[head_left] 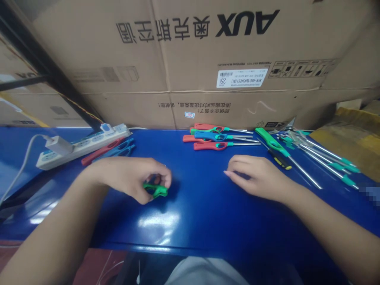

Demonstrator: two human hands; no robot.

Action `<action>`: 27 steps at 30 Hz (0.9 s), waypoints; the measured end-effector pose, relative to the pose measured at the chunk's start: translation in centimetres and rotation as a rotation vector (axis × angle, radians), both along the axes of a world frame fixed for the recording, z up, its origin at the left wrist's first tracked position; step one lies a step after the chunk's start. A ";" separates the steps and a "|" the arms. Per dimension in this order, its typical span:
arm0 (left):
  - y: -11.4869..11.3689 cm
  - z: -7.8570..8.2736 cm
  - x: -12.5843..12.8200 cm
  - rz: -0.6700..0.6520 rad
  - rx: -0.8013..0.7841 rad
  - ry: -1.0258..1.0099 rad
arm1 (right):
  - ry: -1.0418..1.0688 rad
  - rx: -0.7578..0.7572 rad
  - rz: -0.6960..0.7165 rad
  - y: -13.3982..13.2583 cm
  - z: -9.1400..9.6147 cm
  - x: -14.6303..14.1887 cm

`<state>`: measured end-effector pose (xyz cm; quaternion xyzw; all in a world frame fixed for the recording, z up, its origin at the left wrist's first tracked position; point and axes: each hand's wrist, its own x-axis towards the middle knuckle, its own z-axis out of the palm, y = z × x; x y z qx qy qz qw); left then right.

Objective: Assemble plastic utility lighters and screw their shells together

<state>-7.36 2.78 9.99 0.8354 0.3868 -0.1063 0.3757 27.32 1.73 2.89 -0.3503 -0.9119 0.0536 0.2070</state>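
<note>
The left hand point(139, 178) is clamped on a green handle part point(160, 192), gripped between thumb and curled fingers over the left half of the blue table point(198, 213); its visible end points toward the right hand point(255, 174), a hold that appears to leave that end accessible; the rest of the part is hidden by the palm, and contact with the table cannot be confirmed; the right hand is loosely curled near the table, nothing visible in its grasp; whether its thumb and fingertips meet cannot be told

Beyond the hands, at the rear centre, a group of stick lighters point(209, 146) in red, blue and green lies with the metal tubes all pointing right, presumably aligned for tidy storage; to their right, a separate green stick lighter point(268, 140) lies at a slant, its tube toward the near right; a black-and-yellow screwdriver point(279, 159) lies beside it, within easy reach of the right hand; farther right, loose metal tubes point(322, 163) with teal ends are gathered, likely kept apart as components

Behind the left wrist, red and blue handle parts point(102, 151) lie just beside a white power strip point(86, 148), which probably sits at the rear to free the working area; a large cardboard box point(178, 79), its print inverted, stands behind as a backdrop
</note>
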 end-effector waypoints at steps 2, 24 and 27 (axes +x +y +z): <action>-0.4 -0.8 1.8 -0.067 -0.020 -0.078 | 0.044 0.044 0.106 -1.3 0.0 -1.1; -1.0 -8.0 7.0 0.036 0.408 -0.388 | -0.227 -0.146 0.031 0.0 -0.1 0.3; -0.1 -8.5 6.7 0.097 0.441 -0.399 | -0.217 -0.139 -0.020 0.8 0.0 1.2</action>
